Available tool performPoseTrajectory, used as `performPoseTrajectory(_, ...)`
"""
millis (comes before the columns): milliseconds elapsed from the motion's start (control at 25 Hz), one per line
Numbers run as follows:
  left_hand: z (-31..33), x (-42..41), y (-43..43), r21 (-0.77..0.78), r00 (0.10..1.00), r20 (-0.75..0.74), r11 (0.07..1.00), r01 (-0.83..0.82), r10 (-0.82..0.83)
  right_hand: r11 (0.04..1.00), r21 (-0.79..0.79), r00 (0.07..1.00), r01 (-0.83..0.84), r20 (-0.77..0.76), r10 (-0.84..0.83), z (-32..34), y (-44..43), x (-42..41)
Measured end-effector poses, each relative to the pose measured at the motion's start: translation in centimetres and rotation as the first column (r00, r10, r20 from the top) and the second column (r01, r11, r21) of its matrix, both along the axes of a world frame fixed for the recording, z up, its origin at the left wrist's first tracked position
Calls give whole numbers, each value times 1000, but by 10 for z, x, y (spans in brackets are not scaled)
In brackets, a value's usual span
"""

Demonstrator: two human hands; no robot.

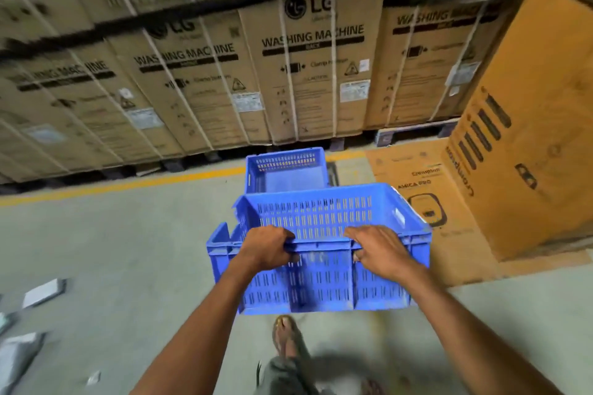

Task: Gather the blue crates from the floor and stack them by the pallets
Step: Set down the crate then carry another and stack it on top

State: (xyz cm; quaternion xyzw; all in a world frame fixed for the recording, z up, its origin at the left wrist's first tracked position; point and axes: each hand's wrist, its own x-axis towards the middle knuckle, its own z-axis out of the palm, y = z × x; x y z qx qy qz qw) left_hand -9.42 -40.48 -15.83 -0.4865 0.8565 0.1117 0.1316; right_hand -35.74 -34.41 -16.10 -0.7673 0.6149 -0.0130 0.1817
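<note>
At the bottom centre of the frame a sandalled foot (286,338) stood on the grey floor (128,250). Just above it, the left hand (268,247) and right hand (380,248) were both closed over the near rim of a blue crate (321,285), carried clear of the floor at mid-frame. Beyond it a second blue crate (285,170) sat on the floor beside a yellow line (128,184), near the pallets (414,131) under the washing machine boxes (308,67) across the upper frame.
</note>
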Motion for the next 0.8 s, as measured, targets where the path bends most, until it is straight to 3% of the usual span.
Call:
performPoseTrajectory(200,-47,42,-123,198,999,-6,979,-47,50,997,53,998,59,29,-61,-54,-126,33)
performPoseTrajectory(360,-92,65,-218,176,999,-10,983,-51,54,998,49,998,36,47,-38,-100,-239,54)
performPoseTrajectory(600,-232,80,-355,-37,957,-177,970,-241,231,991,-130,999,44,4,-44,-239,-396,69)
performPoseTrajectory(800,-370,79,-450,-357,936,-293,886,-295,193,928,-367,995,72,95,-39,-374,-497,74)
